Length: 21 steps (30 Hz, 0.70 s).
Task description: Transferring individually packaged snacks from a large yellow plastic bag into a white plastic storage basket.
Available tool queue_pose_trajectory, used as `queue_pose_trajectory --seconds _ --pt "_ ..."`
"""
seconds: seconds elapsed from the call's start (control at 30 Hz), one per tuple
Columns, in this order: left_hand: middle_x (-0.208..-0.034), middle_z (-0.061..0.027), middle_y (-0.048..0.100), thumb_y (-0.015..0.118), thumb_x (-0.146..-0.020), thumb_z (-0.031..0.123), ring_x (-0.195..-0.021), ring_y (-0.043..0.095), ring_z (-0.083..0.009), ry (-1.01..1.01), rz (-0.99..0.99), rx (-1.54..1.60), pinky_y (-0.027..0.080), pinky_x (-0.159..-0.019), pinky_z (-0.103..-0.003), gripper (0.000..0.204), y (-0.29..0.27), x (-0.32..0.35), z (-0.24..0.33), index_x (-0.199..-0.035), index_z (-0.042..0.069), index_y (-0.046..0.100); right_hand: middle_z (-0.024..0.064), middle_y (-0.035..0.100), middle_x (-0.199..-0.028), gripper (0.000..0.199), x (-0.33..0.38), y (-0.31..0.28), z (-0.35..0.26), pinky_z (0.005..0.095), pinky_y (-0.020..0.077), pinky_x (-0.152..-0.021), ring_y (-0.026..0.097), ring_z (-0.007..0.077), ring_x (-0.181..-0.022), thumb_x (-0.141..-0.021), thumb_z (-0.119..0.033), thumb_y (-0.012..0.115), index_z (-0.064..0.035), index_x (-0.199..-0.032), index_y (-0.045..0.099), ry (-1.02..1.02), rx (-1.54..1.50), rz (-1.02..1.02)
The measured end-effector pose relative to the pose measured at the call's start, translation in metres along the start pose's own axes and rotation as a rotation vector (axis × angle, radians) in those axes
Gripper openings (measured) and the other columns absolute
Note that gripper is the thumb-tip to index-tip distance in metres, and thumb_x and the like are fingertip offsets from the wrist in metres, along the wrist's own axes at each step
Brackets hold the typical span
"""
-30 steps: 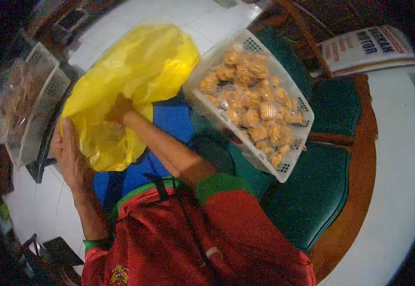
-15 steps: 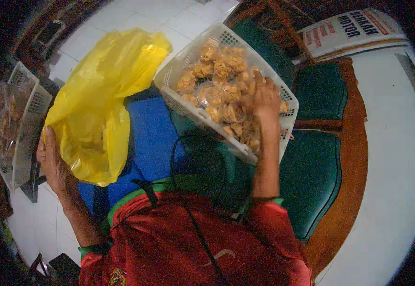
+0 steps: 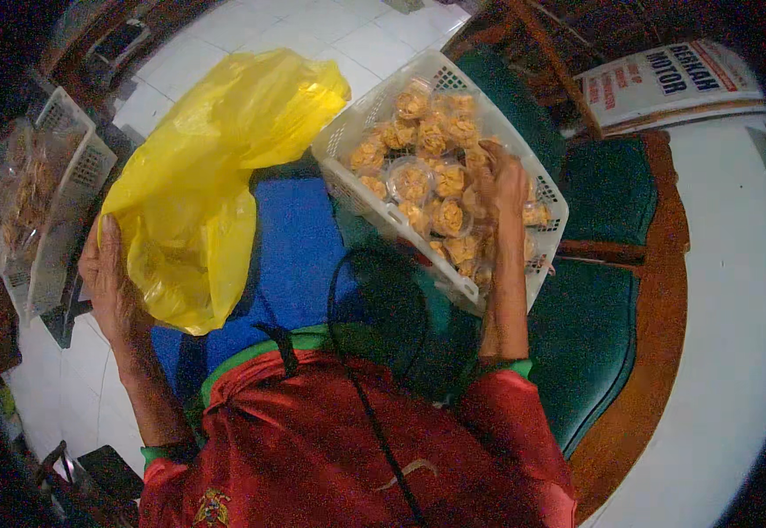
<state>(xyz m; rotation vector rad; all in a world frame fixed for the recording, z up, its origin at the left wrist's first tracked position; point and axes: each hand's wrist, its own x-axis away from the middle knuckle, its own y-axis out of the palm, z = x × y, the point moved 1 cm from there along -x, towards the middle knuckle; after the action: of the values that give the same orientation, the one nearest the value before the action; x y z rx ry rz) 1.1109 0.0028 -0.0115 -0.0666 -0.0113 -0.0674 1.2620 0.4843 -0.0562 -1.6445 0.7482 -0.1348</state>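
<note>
One white basket (image 3: 345, 180) holds many clear-wrapped golden snack packs (image 3: 411, 183), too many to count; the right hand (image 3: 499, 183) lies on them, fingers curled down among packs. Left of those fingers, one yellow bag (image 3: 198, 176) hangs, its edge pinched by the left hand (image 3: 109, 286).

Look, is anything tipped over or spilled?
Nothing has spilled. The white plastic basket of small clear-wrapped golden snacks sits tilted on the green seat, one corner overhanging the blue cloth, with the right hand in it.
</note>
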Motion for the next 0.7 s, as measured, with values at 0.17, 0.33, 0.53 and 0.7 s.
queue_pose_trajectory --seconds 0.17,0.33,0.53,0.7 --pt "-0.117 -0.0189 0.055 0.044 -0.096 0.033 -0.106 0.053 -0.0283 0.083 0.026 -0.268 0.04 -0.092 -0.035 0.048 -0.004 0.001 0.002 -0.124 -0.005 0.049 0.0192 0.063 -0.105 0.039 0.005 0.0 0.015 0.0405 0.0475 -0.083 0.06 0.0342 -0.096 -0.077 -0.022 0.066 -0.0044 -0.111 0.063 0.142 -0.362 0.119" --pt "-0.124 -0.0185 0.051 0.04 -0.097 0.027 -0.114 0.047 -0.0297 -0.093 -0.015 -0.022 0.037 -0.096 -0.038 0.039 -0.01 -0.004 -0.012 -0.129 0.005 0.049 0.0205 0.063 -0.104 0.042 0.033 -0.026 -0.026 0.0366 0.0469 -0.082 0.061 0.0304 -0.093 -0.072 -0.018 0.065 -0.0013 -0.11 0.063 0.153 -0.285 0.121" --pt "-0.127 -0.0191 0.048 0.039 -0.098 0.023 -0.114 0.047 -0.0296 0.125 0.002 -0.453 0.038 -0.096 -0.038 0.036 -0.006 0.0 -0.005 -0.128 0.007 0.052 0.0226 0.054 -0.119 0.068 0.074 -0.016 -0.063 0.0449 0.0397 -0.096 0.048 0.0397 -0.113 -0.069 -0.038 0.074 -0.0078 -0.126 0.051 0.017 0.118 0.114" --pt "-0.117 -0.0172 0.056 0.044 -0.095 0.033 -0.105 0.053 -0.0264 0.008 -0.013 -0.166 0.04 -0.093 -0.035 0.045 -0.011 -0.002 0.0 -0.12 -0.004 0.054 0.0219 0.051 -0.124 0.072 0.069 -0.01 -0.057 0.0451 0.038 -0.098 0.047 0.0394 -0.116 -0.062 -0.033 0.077 -0.0071 -0.125 0.052 0.066 -0.029 -0.056"
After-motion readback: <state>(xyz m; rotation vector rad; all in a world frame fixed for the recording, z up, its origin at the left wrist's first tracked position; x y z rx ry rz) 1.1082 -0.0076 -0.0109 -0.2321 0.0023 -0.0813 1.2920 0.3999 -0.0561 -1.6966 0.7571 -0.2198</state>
